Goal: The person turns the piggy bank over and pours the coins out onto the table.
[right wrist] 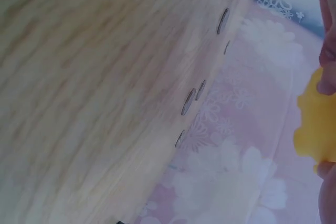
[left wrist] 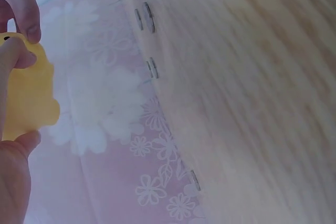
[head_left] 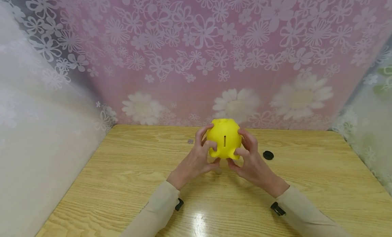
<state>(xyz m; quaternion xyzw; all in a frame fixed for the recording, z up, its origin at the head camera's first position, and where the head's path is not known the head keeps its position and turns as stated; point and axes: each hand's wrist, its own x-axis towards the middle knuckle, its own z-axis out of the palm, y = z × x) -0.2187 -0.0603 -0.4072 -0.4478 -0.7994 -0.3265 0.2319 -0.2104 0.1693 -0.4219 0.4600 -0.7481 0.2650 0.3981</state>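
Note:
A yellow piggy bank [head_left: 223, 136] is held up above the table between both hands, its narrow dark coin slot facing the head camera. On its left side my left hand [head_left: 197, 157] grips it with bent fingers. The right hand [head_left: 252, 162] holds the opposite side in the same way. Part of the yellow body [left wrist: 34, 93] shows at the left edge of the left wrist view, and part [right wrist: 315, 124] at the right edge of the right wrist view. A small silver coin [head_left: 190, 141] lies left of the bank; a paler coin [head_left: 218, 170] lies below the hands.
Several coins [right wrist: 189, 102] lie flat on the wooden table [head_left: 147, 203]. To the right of the hands is a round black plug [head_left: 268, 155]. A pink flowered curtain [head_left: 196, 60] hangs behind the table, with pale fabric [head_left: 39, 121] on the left.

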